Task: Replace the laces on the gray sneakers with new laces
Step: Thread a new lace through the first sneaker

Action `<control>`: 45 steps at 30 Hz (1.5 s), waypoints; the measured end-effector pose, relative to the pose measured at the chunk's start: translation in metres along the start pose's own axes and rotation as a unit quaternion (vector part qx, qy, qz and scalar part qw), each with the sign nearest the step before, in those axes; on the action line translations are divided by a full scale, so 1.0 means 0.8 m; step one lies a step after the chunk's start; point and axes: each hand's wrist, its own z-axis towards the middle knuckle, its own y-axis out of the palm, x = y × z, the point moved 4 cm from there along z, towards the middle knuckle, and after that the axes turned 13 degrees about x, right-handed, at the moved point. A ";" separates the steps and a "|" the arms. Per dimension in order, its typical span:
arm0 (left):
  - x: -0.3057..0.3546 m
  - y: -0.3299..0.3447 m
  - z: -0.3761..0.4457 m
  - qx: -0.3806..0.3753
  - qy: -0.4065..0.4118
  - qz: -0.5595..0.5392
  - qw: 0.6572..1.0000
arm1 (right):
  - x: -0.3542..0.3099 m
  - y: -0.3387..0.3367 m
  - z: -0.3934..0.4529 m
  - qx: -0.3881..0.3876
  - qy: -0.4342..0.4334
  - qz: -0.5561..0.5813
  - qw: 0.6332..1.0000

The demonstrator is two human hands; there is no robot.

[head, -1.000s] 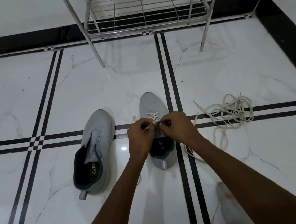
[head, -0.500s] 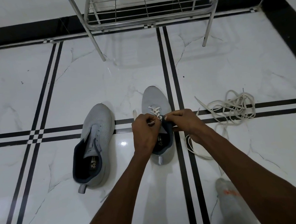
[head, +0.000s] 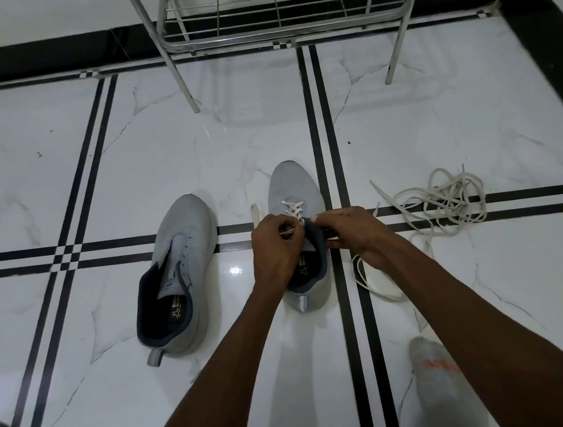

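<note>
Two gray sneakers stand on the white marble floor. The left sneaker (head: 182, 271) has no lace and gapes open. The right sneaker (head: 293, 191) carries a white lace (head: 292, 208) crossed through its front eyelets. My left hand (head: 275, 251) pinches a strand of that lace over the shoe's middle. My right hand (head: 350, 232) grips the dark tongue and eyelet edge, with a lace end pinched at its fingertips. More of the lace trails on the floor under my right wrist (head: 370, 280).
A tangled heap of off-white laces (head: 444, 202) lies to the right of the shoes. A metal wire rack (head: 274, 11) stands at the back against the black skirting. My gray-socked foot (head: 437, 380) shows at the lower right.
My hands have shifted slightly toward the heel end, uncovering more of the crossed lace. My right hand has turned and stretched out sideways along the tongue. The camera has tilted down.
</note>
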 end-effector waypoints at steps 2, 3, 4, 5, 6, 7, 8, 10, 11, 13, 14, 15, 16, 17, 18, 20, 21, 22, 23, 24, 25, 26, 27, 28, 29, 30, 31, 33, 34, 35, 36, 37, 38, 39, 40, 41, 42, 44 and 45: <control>-0.002 -0.001 -0.001 0.003 -0.002 -0.001 1.000 | 0.002 -0.002 0.002 -0.031 0.015 0.025 0.999; -0.001 -0.001 -0.001 0.003 -0.007 -0.003 1.000 | 0.004 -0.003 0.004 -0.039 0.013 0.026 0.999; 0.000 -0.001 -0.001 0.002 -0.014 -0.005 1.000 | 0.005 -0.002 0.006 -0.040 0.007 0.018 0.999; 0.003 0.000 -0.002 0.005 -0.019 -0.006 1.000 | 0.006 0.000 0.008 -0.037 0.000 0.005 0.999; 0.005 -0.001 -0.002 0.013 -0.019 -0.008 1.000 | 0.005 0.002 0.009 -0.032 -0.010 -0.008 0.999; 0.007 -0.004 -0.001 0.028 -0.016 -0.004 0.999 | 0.002 0.005 0.010 -0.026 -0.022 -0.020 0.999; 0.008 -0.007 -0.001 0.048 -0.013 0.004 0.999 | -0.001 0.007 0.011 -0.017 -0.036 -0.034 0.999; 0.009 -0.016 -0.001 0.089 -0.008 0.022 0.996 | -0.008 0.011 0.012 -0.004 -0.067 -0.065 0.996; 0.010 -0.020 -0.003 0.096 0.000 0.026 0.995 | -0.010 0.013 0.011 0.002 -0.081 -0.080 0.994; 0.016 -0.018 -0.010 0.076 0.020 0.026 0.997 | -0.012 0.016 0.009 0.023 -0.108 -0.109 0.988; 0.018 -0.015 -0.015 0.059 0.020 0.023 0.998 | -0.012 0.016 0.008 0.037 -0.118 -0.123 0.985; 0.020 -0.013 -0.020 0.046 0.012 0.019 0.999 | -0.012 0.016 0.007 0.050 -0.128 -0.136 0.981; 0.022 -0.012 -0.022 0.040 0.006 0.015 0.999 | -0.013 0.016 0.007 0.058 -0.139 -0.145 0.978; 0.023 -0.011 -0.023 0.037 0.004 0.012 0.999 | -0.014 0.015 0.006 0.064 -0.149 -0.154 0.975; 0.023 -0.009 -0.022 0.035 0.000 0.011 0.999 | -0.015 0.015 0.006 0.066 -0.159 -0.163 0.971; 0.021 -0.006 -0.020 0.026 -0.016 0.015 0.999 | -0.016 0.015 0.006 0.072 -0.173 -0.175 0.967; 0.019 -0.005 -0.020 0.023 -0.025 0.016 0.999 | -0.015 0.013 0.007 0.076 -0.176 -0.179 0.965; 0.019 -0.004 -0.020 0.024 -0.033 0.014 0.999 | -0.013 0.009 0.008 0.082 -0.175 -0.182 0.964; 0.018 -0.003 -0.021 0.027 -0.039 0.010 0.999 | -0.011 0.002 0.011 0.090 -0.171 -0.186 0.963; 0.017 -0.004 -0.021 0.032 -0.044 0.004 0.999 | -0.008 -0.009 0.015 0.105 -0.171 -0.212 0.956; 0.017 -0.005 -0.022 0.038 -0.049 -0.006 0.998 | -0.005 -0.023 0.020 0.126 -0.177 -0.268 0.939; 0.015 -0.005 -0.023 0.043 -0.055 -0.017 0.997 | -0.002 -0.040 0.024 0.145 -0.177 -0.340 0.912; 0.013 -0.005 -0.024 0.045 -0.060 -0.025 0.997 | 0.001 -0.053 0.026 0.161 -0.174 -0.404 0.883; 0.013 -0.005 -0.024 0.044 -0.062 -0.032 0.997 | 0.004 -0.063 0.028 0.175 -0.180 -0.445 0.860; 0.013 -0.005 -0.024 0.042 -0.062 -0.036 0.997 | 0.005 -0.065 0.030 0.183 -0.206 -0.451 0.849; 0.013 -0.005 -0.022 0.042 -0.059 -0.038 0.997 | 0.000 -0.059 0.028 0.184 -0.249 -0.423 0.852; 0.014 -0.004 -0.021 0.042 -0.055 -0.038 0.997 | -0.008 -0.049 0.022 0.176 -0.300 -0.378 0.858; 0.016 -0.005 -0.018 0.048 -0.046 -0.037 0.997 | -0.020 -0.020 0.014 0.126 -0.375 -0.309 0.865; 0.016 -0.005 -0.017 0.051 -0.042 -0.038 0.997 | -0.023 -0.006 0.012 0.103 -0.387 -0.309 0.863; 0.015 -0.004 -0.017 0.052 -0.042 -0.036 0.997 | -0.022 0.006 0.012 0.087 -0.394 -0.321 0.857; 0.013 -0.004 -0.016 0.053 -0.043 -0.035 0.997 | -0.021 0.013 0.012 0.081 -0.399 -0.332 0.851; 0.012 -0.004 -0.016 0.053 -0.047 -0.034 0.997 | -0.021 0.017 0.012 0.084 -0.406 -0.343 0.843; 0.011 -0.006 -0.016 0.053 -0.050 -0.033 0.997 | -0.019 0.019 0.012 0.092 -0.408 -0.365 0.832; 0.011 -0.006 -0.016 0.052 -0.051 -0.033 0.997 | -0.015 0.014 0.014 0.101 -0.401 -0.399 0.819; 0.011 -0.007 -0.016 0.051 -0.048 -0.034 0.997 | -0.011 0.003 0.017 0.115 -0.376 -0.444 0.805; 0.012 -0.007 -0.015 0.050 -0.047 -0.034 0.997 | -0.006 -0.012 0.023 0.137 -0.335 -0.492 0.792; 0.012 -0.008 -0.016 0.051 -0.049 -0.037 0.997 | -0.002 -0.030 0.025 0.163 -0.288 -0.544 0.771; 0.015 -0.010 -0.016 0.050 -0.051 -0.046 0.996 | 0.001 -0.050 0.024 0.187 -0.250 -0.596 0.740; 0.016 -0.010 -0.016 0.049 -0.050 -0.049 0.996 | 0.001 -0.049 0.027 0.173 -0.268 -0.577 0.752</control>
